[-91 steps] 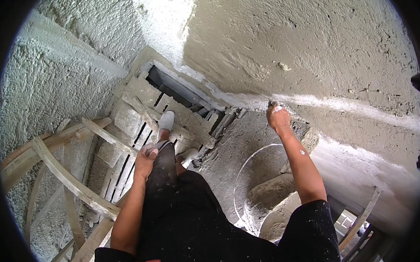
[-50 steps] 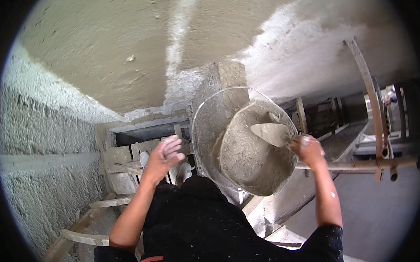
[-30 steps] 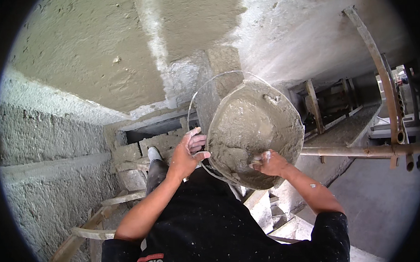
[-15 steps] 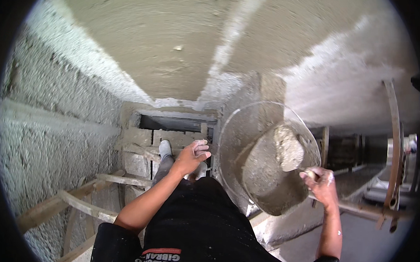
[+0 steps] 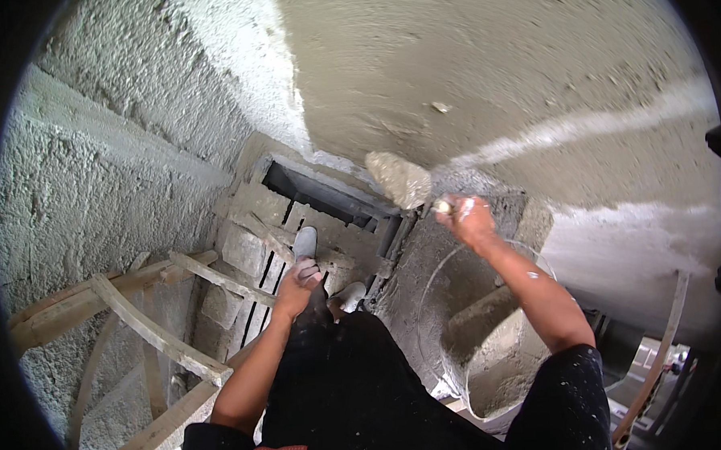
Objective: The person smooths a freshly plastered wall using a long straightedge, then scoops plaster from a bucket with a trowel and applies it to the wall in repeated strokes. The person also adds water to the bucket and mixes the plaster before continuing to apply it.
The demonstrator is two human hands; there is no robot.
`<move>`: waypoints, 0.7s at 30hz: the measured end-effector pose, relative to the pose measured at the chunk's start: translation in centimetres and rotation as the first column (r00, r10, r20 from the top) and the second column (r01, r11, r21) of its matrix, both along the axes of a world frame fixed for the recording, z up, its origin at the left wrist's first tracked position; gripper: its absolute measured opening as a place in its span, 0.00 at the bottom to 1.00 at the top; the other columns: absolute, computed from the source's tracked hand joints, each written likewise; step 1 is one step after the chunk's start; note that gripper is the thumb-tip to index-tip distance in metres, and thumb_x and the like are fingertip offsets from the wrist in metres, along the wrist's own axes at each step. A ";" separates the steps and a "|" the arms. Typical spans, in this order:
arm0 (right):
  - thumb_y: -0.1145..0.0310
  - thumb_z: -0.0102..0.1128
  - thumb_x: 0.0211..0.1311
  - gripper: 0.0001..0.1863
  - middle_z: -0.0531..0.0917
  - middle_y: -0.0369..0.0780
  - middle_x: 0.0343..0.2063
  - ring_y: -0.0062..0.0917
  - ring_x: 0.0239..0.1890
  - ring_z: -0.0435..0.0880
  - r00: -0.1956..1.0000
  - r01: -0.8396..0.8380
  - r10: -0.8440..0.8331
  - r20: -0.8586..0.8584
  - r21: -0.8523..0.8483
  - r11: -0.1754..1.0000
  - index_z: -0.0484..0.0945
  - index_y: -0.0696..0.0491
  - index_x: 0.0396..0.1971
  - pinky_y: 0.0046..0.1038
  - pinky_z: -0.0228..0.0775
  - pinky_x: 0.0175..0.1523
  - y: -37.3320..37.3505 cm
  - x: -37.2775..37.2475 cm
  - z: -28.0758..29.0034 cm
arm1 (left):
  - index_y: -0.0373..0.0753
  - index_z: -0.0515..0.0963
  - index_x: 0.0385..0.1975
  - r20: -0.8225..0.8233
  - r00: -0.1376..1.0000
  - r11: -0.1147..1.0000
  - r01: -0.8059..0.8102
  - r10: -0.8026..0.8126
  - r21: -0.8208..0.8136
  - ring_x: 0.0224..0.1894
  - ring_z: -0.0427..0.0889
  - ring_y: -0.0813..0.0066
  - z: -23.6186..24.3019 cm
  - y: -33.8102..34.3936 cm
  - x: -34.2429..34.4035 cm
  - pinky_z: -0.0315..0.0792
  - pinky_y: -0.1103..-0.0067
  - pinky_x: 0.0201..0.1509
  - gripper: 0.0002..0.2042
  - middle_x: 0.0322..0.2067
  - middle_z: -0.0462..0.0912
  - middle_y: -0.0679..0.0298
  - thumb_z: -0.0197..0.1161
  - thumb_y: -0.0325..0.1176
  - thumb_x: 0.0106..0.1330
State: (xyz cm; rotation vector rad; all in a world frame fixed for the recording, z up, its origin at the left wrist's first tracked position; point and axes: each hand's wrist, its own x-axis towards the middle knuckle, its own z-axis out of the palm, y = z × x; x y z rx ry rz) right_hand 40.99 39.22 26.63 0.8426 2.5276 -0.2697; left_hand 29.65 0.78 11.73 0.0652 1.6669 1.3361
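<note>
Head view: right hand [image 5: 468,219], grip closed around trowel [image 5: 442,207], bears heap of wet mortar [image 5: 399,177] before partly plastered wall [image 5: 530,49]. Bucket [image 5: 490,388] sits lower right, partly behind right arm [image 5: 536,290]. Left hand [image 5: 298,277], half curled, appears over trouser leg [image 5: 309,312] near grey shoe [image 5: 305,242]; whether that grip is open or closed, cannot tell.

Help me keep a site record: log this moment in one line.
right hand: gripping trowel; trowel: loaded with mortar; left hand: by left leg, no tool visible; bucket: partly hidden by right arm
</note>
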 end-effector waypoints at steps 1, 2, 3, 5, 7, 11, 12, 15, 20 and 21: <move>0.45 0.64 0.64 0.26 0.88 0.45 0.40 0.42 0.47 0.86 0.999 -0.038 0.038 0.026 -0.014 0.999 0.82 0.50 0.52 0.40 0.79 0.53 -0.2 -1.5 -2.3 | 0.31 0.72 0.59 0.018 0.998 0.998 -0.065 0.065 0.004 0.56 0.80 0.70 -0.6 -1.2 -0.7 0.72 0.76 0.61 0.21 0.52 0.82 0.55 0.66 0.31 0.69; 0.47 0.65 0.63 0.24 0.88 0.44 0.37 0.40 0.42 0.87 0.992 -0.124 0.122 -0.040 -0.042 0.991 0.83 0.50 0.49 0.39 0.80 0.49 -0.6 -2.5 -4.3 | 0.31 0.72 0.59 -0.028 0.993 0.993 -0.116 0.115 -0.021 0.55 0.81 0.71 -1.2 -2.5 -1.3 0.72 0.76 0.60 0.20 0.52 0.82 0.56 0.65 0.30 0.70; 0.49 0.67 0.63 0.21 0.88 0.43 0.34 0.38 0.37 0.87 0.971 -0.213 0.203 -0.129 -0.071 0.975 0.83 0.50 0.46 0.38 0.80 0.45 -1.2 -2.9 -6.0 | 0.31 0.72 0.60 -0.013 0.990 0.986 -0.143 0.142 -0.088 0.55 0.81 0.71 -1.8 -3.8 -2.1 0.72 0.76 0.60 0.20 0.52 0.82 0.57 0.65 0.29 0.70; 0.49 0.68 0.61 0.21 0.88 0.43 0.32 0.34 0.32 0.87 0.985 -0.173 0.158 -0.073 -0.341 0.924 0.84 0.50 0.45 0.35 0.81 0.41 -1.2 -3.9 -8.7 | 0.31 0.72 0.60 0.059 0.968 0.957 -0.230 0.244 -0.176 0.54 0.81 0.71 -2.9 -6.2 -2.9 0.72 0.76 0.59 0.20 0.52 0.82 0.57 0.65 0.29 0.70; 0.45 0.68 0.61 0.25 0.87 0.44 0.35 0.28 0.31 0.86 0.963 0.171 0.032 0.269 -0.694 0.700 0.83 0.49 0.48 0.31 0.81 0.39 0.0 -5.6 -10.4 | 0.29 0.71 0.60 0.071 0.929 0.919 -0.344 0.363 -0.191 0.53 0.81 0.72 -4.0 -7.8 -2.6 0.72 0.78 0.59 0.20 0.51 0.83 0.56 0.63 0.27 0.70; 0.43 0.64 0.65 0.24 0.85 0.39 0.30 0.21 0.28 0.83 0.891 0.418 -0.177 0.418 -0.603 0.679 0.83 0.45 0.51 0.27 0.82 0.34 4.0 -11.5 -9.5 | 0.28 0.71 0.60 0.127 0.877 0.880 -0.438 0.463 -0.182 0.52 0.81 0.73 -5.6 -9.5 -1.6 0.72 0.79 0.59 0.20 0.49 0.83 0.56 0.62 0.24 0.70; 0.43 0.63 0.66 0.26 0.84 0.38 0.28 0.21 0.27 0.82 0.907 0.396 -0.224 0.355 -0.543 0.740 0.82 0.47 0.53 0.26 0.81 0.33 5.3 -12.7 -7.6 | 0.29 0.72 0.60 0.124 0.886 0.887 -0.421 0.447 -0.189 0.52 0.81 0.73 -5.9 -9.5 -1.6 0.72 0.79 0.59 0.20 0.49 0.83 0.56 0.62 0.24 0.70; 0.48 0.62 0.69 0.24 0.83 0.37 0.28 0.20 0.27 0.82 0.937 0.336 -0.236 0.258 -0.479 0.811 0.81 0.53 0.52 0.26 0.80 0.33 8.3 -12.8 0.4 | 0.30 0.73 0.58 0.118 0.903 0.901 -0.386 0.413 -0.198 0.51 0.81 0.74 -6.1 -8.7 -1.4 0.72 0.79 0.58 0.18 0.48 0.83 0.58 0.63 0.26 0.70; 0.52 0.64 0.68 0.27 0.85 0.40 0.34 0.22 0.30 0.83 0.923 0.382 -0.363 0.129 -0.426 0.820 0.74 0.54 0.59 0.32 0.81 0.39 6.4 -7.5 3.3 | 0.31 0.74 0.57 0.142 0.893 0.896 -0.396 0.427 -0.201 0.50 0.81 0.74 -5.1 -6.5 -1.4 0.72 0.79 0.58 0.18 0.48 0.84 0.59 0.64 0.29 0.71; 0.53 0.65 0.67 0.29 0.85 0.41 0.36 0.22 0.32 0.84 0.922 0.383 -0.360 0.143 -0.477 0.791 0.73 0.55 0.60 0.32 0.81 0.41 5.9 -7.0 1.4 | 0.31 0.74 0.57 0.158 0.886 0.893 -0.405 0.436 -0.196 0.50 0.81 0.74 -4.8 -6.2 -1.7 0.72 0.79 0.58 0.18 0.48 0.84 0.59 0.64 0.30 0.71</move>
